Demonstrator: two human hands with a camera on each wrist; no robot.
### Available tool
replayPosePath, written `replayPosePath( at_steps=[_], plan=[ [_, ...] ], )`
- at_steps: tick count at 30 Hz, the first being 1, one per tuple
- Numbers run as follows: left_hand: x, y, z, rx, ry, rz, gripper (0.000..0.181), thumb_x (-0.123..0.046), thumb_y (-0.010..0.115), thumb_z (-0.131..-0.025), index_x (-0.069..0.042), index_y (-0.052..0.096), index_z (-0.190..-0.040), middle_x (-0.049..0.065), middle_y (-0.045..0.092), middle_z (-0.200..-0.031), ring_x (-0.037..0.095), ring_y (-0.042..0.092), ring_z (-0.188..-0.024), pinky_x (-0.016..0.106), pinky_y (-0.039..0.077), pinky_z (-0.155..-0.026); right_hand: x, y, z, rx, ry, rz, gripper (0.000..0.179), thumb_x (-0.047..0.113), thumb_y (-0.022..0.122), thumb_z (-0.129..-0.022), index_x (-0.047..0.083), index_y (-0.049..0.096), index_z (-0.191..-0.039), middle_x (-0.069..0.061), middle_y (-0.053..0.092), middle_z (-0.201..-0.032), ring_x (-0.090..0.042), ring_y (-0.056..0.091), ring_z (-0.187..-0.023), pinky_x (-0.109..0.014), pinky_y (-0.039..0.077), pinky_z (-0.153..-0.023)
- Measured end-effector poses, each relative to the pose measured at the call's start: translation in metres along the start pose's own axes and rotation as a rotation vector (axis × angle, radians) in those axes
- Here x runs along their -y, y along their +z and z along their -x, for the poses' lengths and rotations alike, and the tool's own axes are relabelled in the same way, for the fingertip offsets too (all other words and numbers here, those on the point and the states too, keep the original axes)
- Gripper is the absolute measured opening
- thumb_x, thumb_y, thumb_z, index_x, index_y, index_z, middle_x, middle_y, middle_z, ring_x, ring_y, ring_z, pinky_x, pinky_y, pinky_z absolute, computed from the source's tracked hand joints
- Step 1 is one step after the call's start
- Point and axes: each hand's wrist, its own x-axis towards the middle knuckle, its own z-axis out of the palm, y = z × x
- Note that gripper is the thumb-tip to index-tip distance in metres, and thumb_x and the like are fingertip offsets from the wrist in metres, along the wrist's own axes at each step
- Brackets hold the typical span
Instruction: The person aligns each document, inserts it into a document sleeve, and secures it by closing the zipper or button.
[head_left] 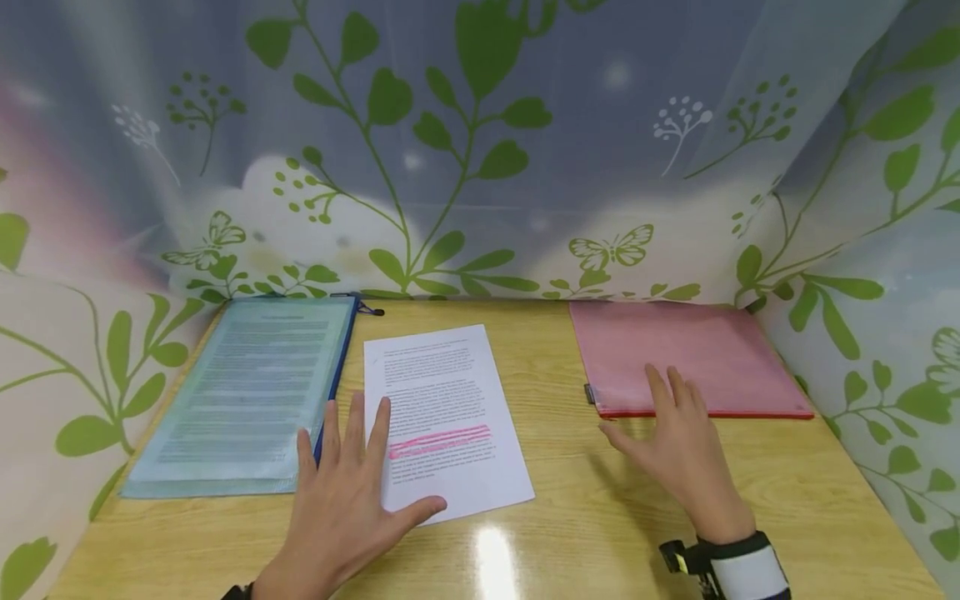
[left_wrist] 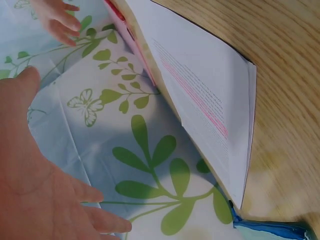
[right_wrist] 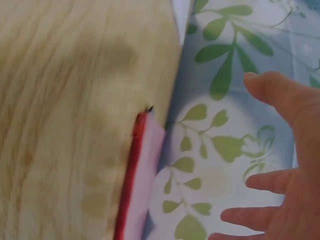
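Note:
A printed sheet of paper with pink highlighted lines lies on the table, its lower left overlapped by my left hand in the head view. That hand has its fingers spread and holds nothing. Left of the sheet is a blue zip folder with printed pages showing through. My right hand, fingers apart and holding nothing, overlaps the front edge of a pink zip folder at the right. The right wrist view shows the pink folder's red zip edge to one side of the hand.
The wooden table meets a leaf-patterned curtain at its back and sides. A zip pull sticks out from the blue folder's far right corner. A banded device sits on the right wrist.

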Motion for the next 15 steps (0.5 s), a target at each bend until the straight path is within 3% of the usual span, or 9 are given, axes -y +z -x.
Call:
replayPosePath(
  at_steps=[15],
  plan=[
    [0.004, -0.001, 0.001, 0.029, -0.014, 0.020, 0.121, -0.094, 0.041, -0.068, -0.017, 0.014, -0.157, 0.019, 0.015, -0.161, 0.038, -0.008, -0.145, 0.073, 0.010, -0.106, -0.027, 0.023, -0.015, 0.132, 0.032, 0.001, 0.067, 0.027, 0.074, -0.080, -0.004, 0.048, -0.134, -0.037, 0.048, -0.128, -0.059, 0.048, -0.105, -0.069, 0.043, -0.084]
  ],
)
